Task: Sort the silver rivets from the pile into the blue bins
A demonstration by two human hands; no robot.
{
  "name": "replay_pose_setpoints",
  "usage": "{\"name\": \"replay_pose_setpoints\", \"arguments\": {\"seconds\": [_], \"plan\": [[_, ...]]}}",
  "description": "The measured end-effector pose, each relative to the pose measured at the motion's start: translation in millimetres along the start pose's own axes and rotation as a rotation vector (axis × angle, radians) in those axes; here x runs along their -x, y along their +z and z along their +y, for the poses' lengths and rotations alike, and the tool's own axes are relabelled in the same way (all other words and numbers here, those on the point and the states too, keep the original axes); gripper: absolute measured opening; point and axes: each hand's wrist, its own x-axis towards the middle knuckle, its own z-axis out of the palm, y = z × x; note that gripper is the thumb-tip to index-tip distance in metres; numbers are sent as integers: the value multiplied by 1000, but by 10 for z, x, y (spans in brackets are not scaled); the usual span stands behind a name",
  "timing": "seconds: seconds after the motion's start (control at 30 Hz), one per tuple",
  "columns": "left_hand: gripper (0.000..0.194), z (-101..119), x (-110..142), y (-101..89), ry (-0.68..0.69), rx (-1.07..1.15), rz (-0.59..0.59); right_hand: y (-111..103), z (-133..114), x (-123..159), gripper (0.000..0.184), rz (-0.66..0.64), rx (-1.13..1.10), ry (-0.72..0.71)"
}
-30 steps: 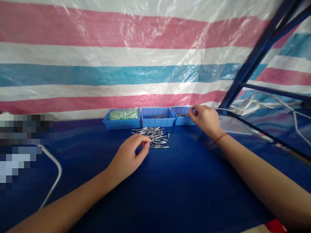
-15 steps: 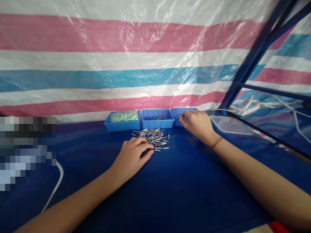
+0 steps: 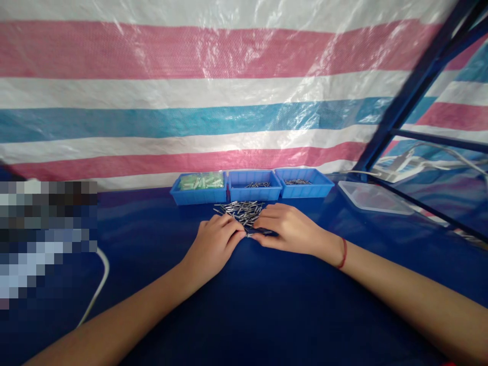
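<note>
A pile of silver blind rivets (image 3: 244, 207) lies on the blue tabletop (image 3: 263, 305). At its near left edge, my left hand (image 3: 217, 244) has thumb and forefinger closed on the end of one rivet (image 3: 249, 235). My right hand (image 3: 287, 229) is at the pile's near right side, palm down, thumb and fingers apart. Its thumb tip is beside that same rivet, and more rivets show in the gap under its fingers. Both hands partly cover the pile.
Behind the pile stand three blue bins: the left bin (image 3: 200, 197) with pale green pieces, the middle bin (image 3: 254, 194) and right bin (image 3: 307, 190) with metal rivets. A clear plastic lid (image 3: 373, 197), a blue metal frame (image 3: 409, 91) and a white cable (image 3: 99, 284) flank them.
My right hand has come from the right bin down and left to the rivet pile. My left hand has moved slightly, its thumb and forefinger closing at the rivet.
</note>
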Motion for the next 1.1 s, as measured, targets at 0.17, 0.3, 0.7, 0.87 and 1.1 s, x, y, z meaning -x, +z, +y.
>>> {"name": "replay_pose_setpoints", "arguments": {"seconds": [0.17, 0.3, 0.7, 0.87, 1.1], "plan": [[18, 12, 4, 3, -5, 12, -6, 69, -13, -6, 21, -18, -8, 1], [9, 21, 10, 9, -11, 44, 54, 75, -23, -7, 19, 20, -32, 42], [8, 5, 1, -90, -56, 400, 241, 78, -95, -23, 17, 181, -344, 158], [8, 19, 6, -89, -48, 432, 229, 88, -103, -24, 12, 154, -360, 153], [6, 34, 8, -98, -28, 439, 232, 129, -109, -13, 14, 155, -402, 172]]}}
